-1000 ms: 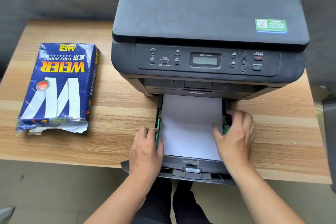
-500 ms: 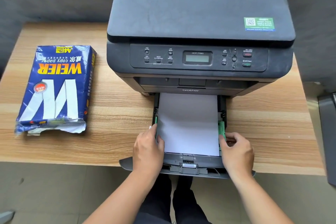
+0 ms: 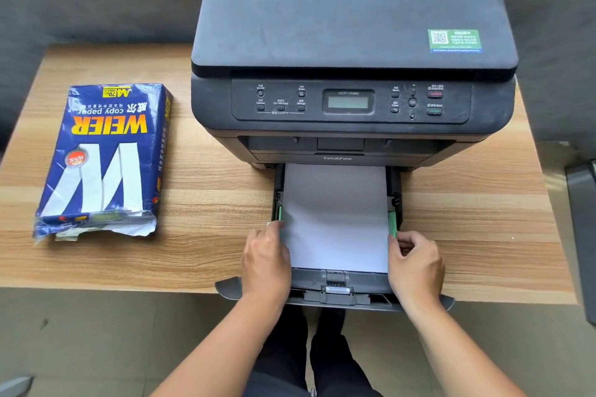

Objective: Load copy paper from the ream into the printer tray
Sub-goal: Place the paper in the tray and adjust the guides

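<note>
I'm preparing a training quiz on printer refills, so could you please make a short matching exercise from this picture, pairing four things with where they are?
Things:
1. ream of copy paper
2. white paper stack
3. left hand
4. QR sticker

Places:
A. on the printer lid
B. at the tray's left edge
C. on the table, left of the printer
D. lying in the pulled-out tray

Pairs: 1-C, 2-D, 3-B, 4-A

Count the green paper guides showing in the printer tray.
2. One green guide on the tray's left side above the left hand; one on the right, by the right hand. Others may be hidden.
</note>
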Available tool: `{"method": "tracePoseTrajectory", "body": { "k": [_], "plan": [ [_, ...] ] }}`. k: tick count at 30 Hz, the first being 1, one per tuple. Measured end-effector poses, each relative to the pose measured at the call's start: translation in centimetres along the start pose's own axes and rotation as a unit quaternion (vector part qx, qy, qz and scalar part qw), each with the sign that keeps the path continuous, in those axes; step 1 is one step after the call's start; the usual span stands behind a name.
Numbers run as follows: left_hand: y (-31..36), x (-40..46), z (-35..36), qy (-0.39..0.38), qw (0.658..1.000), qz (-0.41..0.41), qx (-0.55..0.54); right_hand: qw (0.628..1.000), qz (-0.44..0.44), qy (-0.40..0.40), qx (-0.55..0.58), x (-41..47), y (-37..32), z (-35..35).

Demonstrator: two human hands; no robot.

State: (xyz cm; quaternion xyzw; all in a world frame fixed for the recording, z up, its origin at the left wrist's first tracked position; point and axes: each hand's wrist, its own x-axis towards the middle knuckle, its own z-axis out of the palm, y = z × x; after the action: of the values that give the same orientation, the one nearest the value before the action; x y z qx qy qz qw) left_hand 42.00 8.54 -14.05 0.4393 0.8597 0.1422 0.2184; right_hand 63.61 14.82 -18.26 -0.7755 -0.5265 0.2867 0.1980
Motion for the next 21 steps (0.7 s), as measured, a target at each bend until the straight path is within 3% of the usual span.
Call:
{"method": "tracePoseTrajectory", "body": {
  "k": [13, 21],
  "plan": [
    [-0.7, 0.5, 0.4, -0.002, 0.998, 0.058, 0.039, 0.999, -0.029, 0.005, -0.04, 0.0, -0.2, -0.2],
    [-1.4, -0.6, -0.1, -0.033, 0.996, 0.086, -0.002, 0.998, -0.026, -0.023, -0.046, 0.5, 0.4, -0.2]
  ]
}}
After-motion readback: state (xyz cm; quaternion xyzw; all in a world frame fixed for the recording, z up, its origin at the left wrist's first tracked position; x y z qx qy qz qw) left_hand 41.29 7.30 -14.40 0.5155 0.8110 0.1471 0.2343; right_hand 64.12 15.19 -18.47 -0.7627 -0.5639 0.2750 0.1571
